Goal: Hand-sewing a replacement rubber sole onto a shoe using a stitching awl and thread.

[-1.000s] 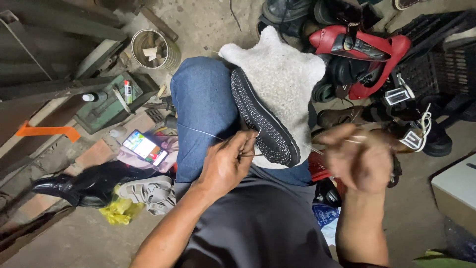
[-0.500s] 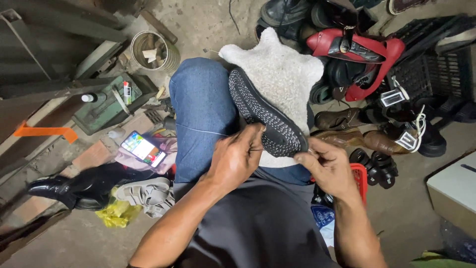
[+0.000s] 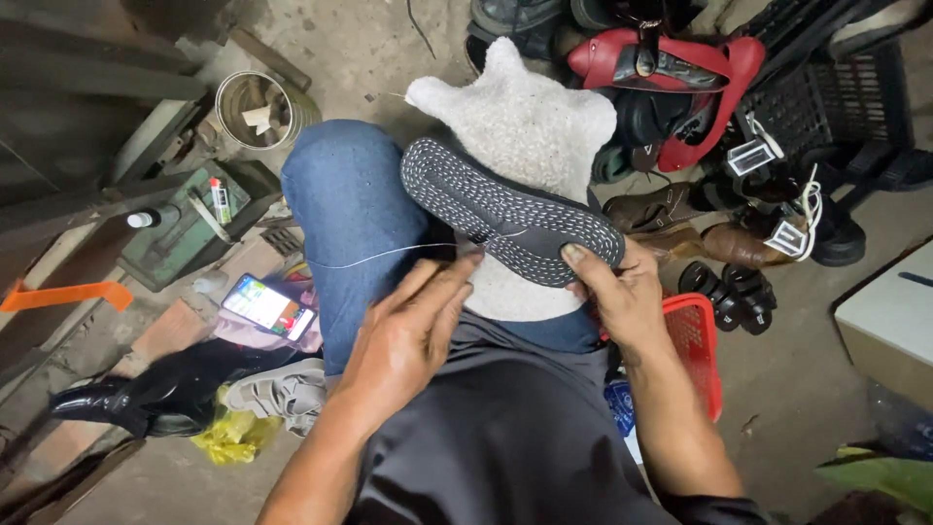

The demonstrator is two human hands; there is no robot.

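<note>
Resting sole-up across the person's lap, a dark shoe with white stitching around its rim lies on a pale fleecy cloth draped over the blue-jeaned knee. Left hand: fingers extended, tips meeting a thin white thread at the near edge of the sole; whether the grip pinches the thread cannot be told. The thread runs taut leftward across the thigh. Right hand: grip clenched on the shoe's right end, thumb pressed on the sole. Floor at left: a lit phone, a green metal block carrying a small tube, a tin can, an orange strip, a black shoe and a grey sandal. At right: a red basket, a heap of mixed footwear including a red shoe, and a black crate.
</note>
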